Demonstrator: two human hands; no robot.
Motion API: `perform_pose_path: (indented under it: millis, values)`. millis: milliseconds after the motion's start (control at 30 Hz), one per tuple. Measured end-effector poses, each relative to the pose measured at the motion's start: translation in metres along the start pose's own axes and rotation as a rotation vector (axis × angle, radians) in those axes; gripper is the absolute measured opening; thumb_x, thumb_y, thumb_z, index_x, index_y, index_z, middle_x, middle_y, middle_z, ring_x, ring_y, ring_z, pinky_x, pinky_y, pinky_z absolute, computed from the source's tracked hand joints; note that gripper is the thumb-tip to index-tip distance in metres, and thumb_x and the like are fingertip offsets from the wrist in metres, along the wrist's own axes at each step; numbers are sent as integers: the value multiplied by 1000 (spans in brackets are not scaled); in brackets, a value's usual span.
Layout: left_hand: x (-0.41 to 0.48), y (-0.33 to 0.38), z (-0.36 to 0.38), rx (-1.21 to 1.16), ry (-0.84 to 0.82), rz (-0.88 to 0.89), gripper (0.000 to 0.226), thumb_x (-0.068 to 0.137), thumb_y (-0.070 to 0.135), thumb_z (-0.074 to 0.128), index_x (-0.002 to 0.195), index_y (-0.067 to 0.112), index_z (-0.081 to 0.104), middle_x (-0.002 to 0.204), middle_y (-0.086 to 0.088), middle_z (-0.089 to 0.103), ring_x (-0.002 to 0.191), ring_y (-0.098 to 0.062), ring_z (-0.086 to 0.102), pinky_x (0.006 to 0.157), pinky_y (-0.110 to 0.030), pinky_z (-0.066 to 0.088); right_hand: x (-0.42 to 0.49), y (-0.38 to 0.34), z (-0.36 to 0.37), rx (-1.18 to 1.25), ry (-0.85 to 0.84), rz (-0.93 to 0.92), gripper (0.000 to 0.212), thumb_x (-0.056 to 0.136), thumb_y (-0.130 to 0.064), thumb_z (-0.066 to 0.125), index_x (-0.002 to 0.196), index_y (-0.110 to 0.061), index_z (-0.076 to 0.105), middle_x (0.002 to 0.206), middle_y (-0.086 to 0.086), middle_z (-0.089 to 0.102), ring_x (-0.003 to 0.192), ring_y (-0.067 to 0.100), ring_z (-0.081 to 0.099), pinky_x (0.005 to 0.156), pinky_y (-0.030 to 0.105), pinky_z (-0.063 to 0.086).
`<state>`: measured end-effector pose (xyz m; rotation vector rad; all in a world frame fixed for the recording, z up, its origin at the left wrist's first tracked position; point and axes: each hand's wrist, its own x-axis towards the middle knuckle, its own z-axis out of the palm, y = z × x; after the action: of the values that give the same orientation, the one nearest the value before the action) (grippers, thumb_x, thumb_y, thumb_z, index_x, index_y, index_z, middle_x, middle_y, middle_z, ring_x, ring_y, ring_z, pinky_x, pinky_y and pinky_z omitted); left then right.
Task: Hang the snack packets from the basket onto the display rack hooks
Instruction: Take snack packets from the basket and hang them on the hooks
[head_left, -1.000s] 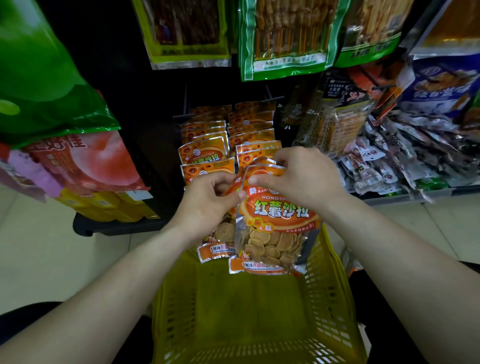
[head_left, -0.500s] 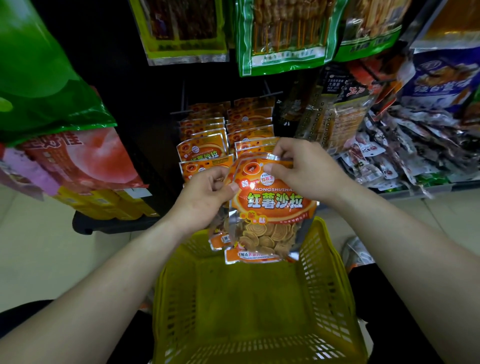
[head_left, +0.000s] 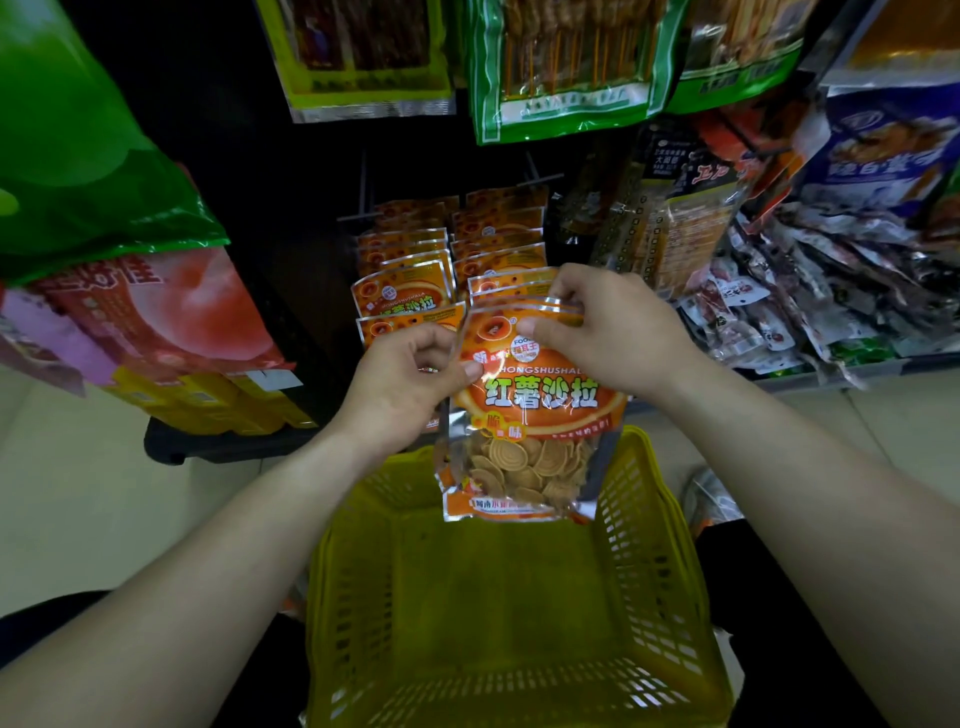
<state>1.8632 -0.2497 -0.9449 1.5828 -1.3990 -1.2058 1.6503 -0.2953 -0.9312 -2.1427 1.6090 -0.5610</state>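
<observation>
At left, left grip (head_left: 410, 379) curled, pinching the left edge of the orange snack packet (head_left: 540, 405). Held upright at centre, above the far rim of the yellow basket (head_left: 467, 597), just in front of matching packets (head_left: 405, 291) hung on the display rack (head_left: 311, 218). At right, right grip (head_left: 608, 332) curled, pinching the packet's clear top strip. Further right, mixed snack bags (head_left: 831, 291) in a heap.

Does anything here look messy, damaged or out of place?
Yes: the small dark packets at the right lie in a loose jumble, while the orange packets on the rack hang in neat rows. Nothing looks spilled or torn.
</observation>
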Motion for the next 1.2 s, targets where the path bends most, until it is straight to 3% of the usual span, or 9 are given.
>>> perform_pose_path:
  millis: [167, 367, 567, 800, 967, 1067, 1200]
  values:
    - [-1, 0, 3, -34, -12, -15, 3, 95, 11, 65, 93, 10, 67, 75, -2, 75, 61, -2, 69, 52, -12, 48, 1, 1, 1, -5, 15, -2, 42, 82, -66, 62, 86, -26, 51, 82, -3, 64, 81, 25, 62, 65, 42, 53]
    - [-1, 0, 3, -31, 3, -21, 5, 94, 12, 66, 94, 8, 68, 82, -8, 76, 65, -3, 71, 53, -11, 48, 0, 0, 1, 8, -14, -44, 30, 87, -62, 59, 91, -34, 49, 96, -1, 68, 89, 26, 64, 69, 42, 54]
    - [1, -2, 3, -8, 11, -46, 13, 93, 15, 68, 98, 2, 68, 82, -12, 77, 66, -7, 72, 54, -14, 50, 0, -2, 0, 24, -36, -55, 28, 90, -57, 59, 94, -29, 57, 98, -1, 69, 83, 24, 65, 68, 43, 55]
    - [-1, 0, 3, -24, -7, -42, 8, 94, 16, 67, 92, 8, 67, 78, -4, 76, 65, -5, 72, 52, -13, 50, -2, -1, 0, -10, -38, -58, 26, 93, -55, 55, 90, -29, 56, 88, -2, 66, 81, 24, 63, 66, 39, 52]
    - [1, -5, 3, 18, -13, -36, 10, 94, 19, 67, 91, 10, 67, 83, -7, 78, 78, -19, 75, 63, -28, 59, -2, -2, -1, -86, -26, -68, 30, 94, -57, 53, 86, -28, 55, 78, -3, 61, 79, 24, 58, 61, 33, 40]
    - [1, -6, 3, 18, -16, -27, 7, 94, 20, 67, 90, 14, 67, 83, -5, 78, 77, -13, 75, 60, -20, 55, -3, -3, -1, -118, -36, -69, 32, 95, -57, 51, 85, -27, 53, 69, -7, 52, 75, 23, 53, 60, 32, 34]
    - [1, -7, 4, 12, 0, -5, 8, 94, 19, 68, 87, 16, 66, 81, -4, 77, 71, -6, 73, 55, -13, 50, -4, -4, -1, -113, -49, -76, 31, 95, -55, 51, 84, -27, 52, 72, -6, 54, 74, 23, 52, 60, 32, 33]
